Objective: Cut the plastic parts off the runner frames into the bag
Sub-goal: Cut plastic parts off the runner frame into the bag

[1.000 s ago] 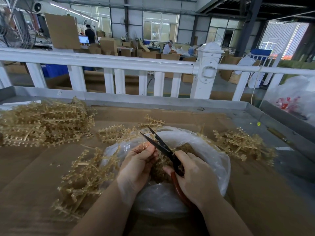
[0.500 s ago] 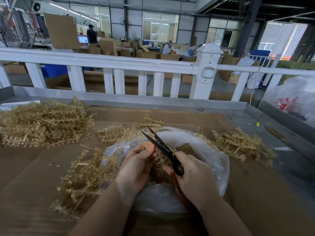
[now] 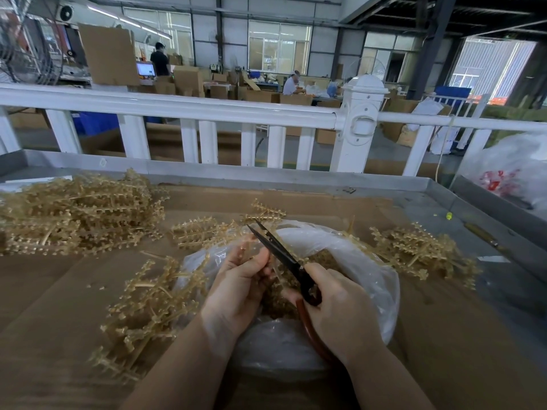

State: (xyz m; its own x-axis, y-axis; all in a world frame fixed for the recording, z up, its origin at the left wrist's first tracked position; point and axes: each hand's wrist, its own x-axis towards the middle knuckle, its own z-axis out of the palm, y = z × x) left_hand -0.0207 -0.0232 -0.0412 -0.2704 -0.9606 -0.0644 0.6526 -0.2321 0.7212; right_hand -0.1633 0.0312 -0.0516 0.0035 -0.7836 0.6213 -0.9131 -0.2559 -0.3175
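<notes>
A translucent runner frame [image 3: 247, 247], blurred, is pinched in the left hand [image 3: 239, 287] above the open clear bag [image 3: 370, 279] on the bench [image 3: 444, 335]. The right hand [image 3: 340, 306] grips scissors [image 3: 284, 255], blades parted. More frames [image 3: 77, 214] lie piled around.

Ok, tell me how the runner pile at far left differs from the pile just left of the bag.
The far-left pile is large, dense and heaped up against the back of the table; the pile by the bag is smaller, looser and spread flatter. The far-left pile lies away from both hands, while the near pile sits right beside the left hand and touches the clear bag. Both are the same translucent tan plastic frames lying on brown cardboard.
</notes>
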